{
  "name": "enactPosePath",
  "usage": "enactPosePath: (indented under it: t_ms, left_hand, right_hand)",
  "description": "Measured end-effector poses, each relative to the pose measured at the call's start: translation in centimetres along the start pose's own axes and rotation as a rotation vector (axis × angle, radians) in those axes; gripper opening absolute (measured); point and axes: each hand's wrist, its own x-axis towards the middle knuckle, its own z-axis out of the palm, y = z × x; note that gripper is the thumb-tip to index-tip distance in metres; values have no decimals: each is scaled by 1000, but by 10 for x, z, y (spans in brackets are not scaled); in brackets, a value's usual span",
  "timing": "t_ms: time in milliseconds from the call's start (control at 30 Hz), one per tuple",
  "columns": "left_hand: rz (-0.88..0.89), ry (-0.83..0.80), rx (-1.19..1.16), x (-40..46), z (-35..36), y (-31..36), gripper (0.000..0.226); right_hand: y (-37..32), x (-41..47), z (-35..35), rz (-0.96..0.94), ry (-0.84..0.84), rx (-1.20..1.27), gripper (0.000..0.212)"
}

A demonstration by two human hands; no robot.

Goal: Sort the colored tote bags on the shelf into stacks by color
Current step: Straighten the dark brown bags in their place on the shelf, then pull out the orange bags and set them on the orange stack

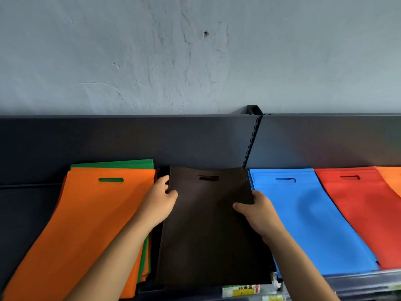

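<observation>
A dark brown tote bag point(208, 231) lies flat in the middle of the shelf. My left hand point(159, 202) grips its left edge and my right hand point(257, 210) grips its right edge, thumbs on top. To the left lies an orange bag point(86, 224) on top of a mixed pile with green bags point(121, 162) showing at the back and side. To the right lies a blue stack point(308, 220), then a red stack point(364, 213), and another orange bag point(390, 177) at the far right edge.
The dark shelf back panel point(130, 140) rises behind the bags, with a slotted upright point(252, 144) in it. A grey wall stands above. Price labels point(240, 291) sit on the shelf's front rail below the brown bag.
</observation>
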Motion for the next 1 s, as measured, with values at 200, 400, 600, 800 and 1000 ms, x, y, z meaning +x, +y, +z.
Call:
enactPosePath:
  t_ms: [200,400,600,800,1000]
  left_hand:
    - [-50,-13,36,4,6,-6,67]
    - [-28,-47,114,4,11,-15,72]
    - [129,47,66,0,-19,-15,54]
    - [177,170,276,-10,-88,-50,35]
    - [103,239,387,-42,-150,-100,36]
  right_hand:
    - [0,10,1,-51,-7,-182,43]
    - [5,18,8,-54,19,-241,68]
    - [1,9,19,-185,179,-200,48]
    - [-18,-8,60,-221,63,-176,36]
    - [-35,-31,127,-299,-94,-241,33]
